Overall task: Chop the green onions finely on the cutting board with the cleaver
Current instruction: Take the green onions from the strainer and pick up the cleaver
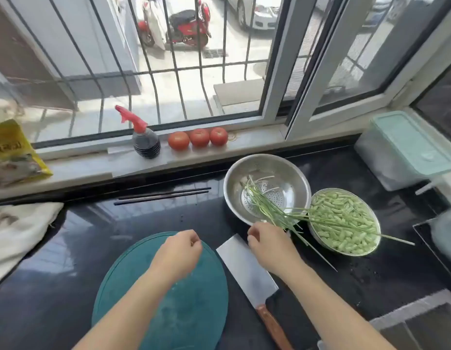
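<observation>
1. The cutting board is teal.
2. The green onions are bright green, white at the roots.
3. The cleaver is silver with a reddish-brown handle.
4. Three tomatoes are red.
5. The countertop is glossy black.

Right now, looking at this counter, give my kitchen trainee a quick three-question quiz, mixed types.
1. True or false: the steel cleaver with the wooden handle is held in the right hand.
2. Where do the long green onions lie? A) on the teal oval cutting board B) across the steel colander and the steel bowl of cut green beans.
3. How many red tomatoes are on the sill?

Key: 1 false; 2 B; 3 three.
</observation>
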### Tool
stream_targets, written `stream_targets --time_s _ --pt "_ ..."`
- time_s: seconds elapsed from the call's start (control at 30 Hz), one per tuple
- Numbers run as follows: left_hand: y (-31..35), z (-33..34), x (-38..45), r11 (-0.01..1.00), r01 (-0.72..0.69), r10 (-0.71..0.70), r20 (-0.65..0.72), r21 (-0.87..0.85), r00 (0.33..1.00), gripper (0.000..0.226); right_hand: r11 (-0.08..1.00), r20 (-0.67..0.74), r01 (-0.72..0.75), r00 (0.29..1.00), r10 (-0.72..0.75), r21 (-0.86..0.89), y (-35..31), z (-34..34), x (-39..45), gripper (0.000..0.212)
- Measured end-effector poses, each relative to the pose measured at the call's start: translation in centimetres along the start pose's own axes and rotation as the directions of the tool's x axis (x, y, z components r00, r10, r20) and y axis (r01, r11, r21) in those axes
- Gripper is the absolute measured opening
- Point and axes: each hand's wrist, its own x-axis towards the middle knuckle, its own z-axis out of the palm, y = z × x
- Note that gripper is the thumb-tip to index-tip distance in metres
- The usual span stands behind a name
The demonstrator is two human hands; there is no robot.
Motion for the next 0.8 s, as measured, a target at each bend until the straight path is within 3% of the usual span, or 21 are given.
stream_targets --time_s 0.1,0.2,0.23,0.3,0.43,0.6,0.73,0.8 --pt "-0.4 -0.3 1.6 0.999 0.037 -0.038 -0.024 -0.015 0.999 0.018 0.974 -0.086 -0.054 0.996 0.036 -0.219 1.0 -1.7 6.8 0.037" --pt "-0.6 -0.6 2.5 0.998 0.060 -0.061 -0.016 -0.026 0.998 0.018 0.860 0.057 -0.271 0.944 0.326 -0.433 2.5 -2.4 13.9 0.084" --pt "-0.7 -0.7 2.7 0.997 0.068 -0.068 -0.015 -0.022 0.998 0.018 0.822 0.122 -0.302 0.906 0.405 -0.483 2.9 -2.0 15.1 0.087" --pt "-1.1 -0.8 2.9 0.997 0.077 -0.078 -0.008 -0.026 0.997 0.018 0.814 0.189 -0.327 0.868 0.460 -0.480 3.7 -0.6 16.5 0.070" --pt "-2.0 -1.0 3.3 0.994 0.092 -0.093 -0.007 -0.058 0.996 0.018 0.823 0.134 -0.373 0.874 0.467 -0.429 4.1 0.8 17.4 0.038" --pt "-3.0 -1.0 2.8 0.988 0.110 -0.108 0.027 -0.105 0.994 0.018 0.848 0.207 -0.304 0.883 0.422 -0.434 3.8 0.9 16.6 0.011" --pt "-3.7 -1.1 1.9 0.957 0.128 -0.107 0.094 -0.261 0.990 0.019 0.863 0.185 -0.276 0.906 0.381 -0.422 3.0 -1.3 16.4 0.028" --pt "-4.0 -1.3 1.0 0.912 0.158 -0.114 0.136 -0.379 0.984 0.017 0.875 0.158 -0.283 0.917 0.367 -0.393 2.4 -3.1 15.7 0.020"
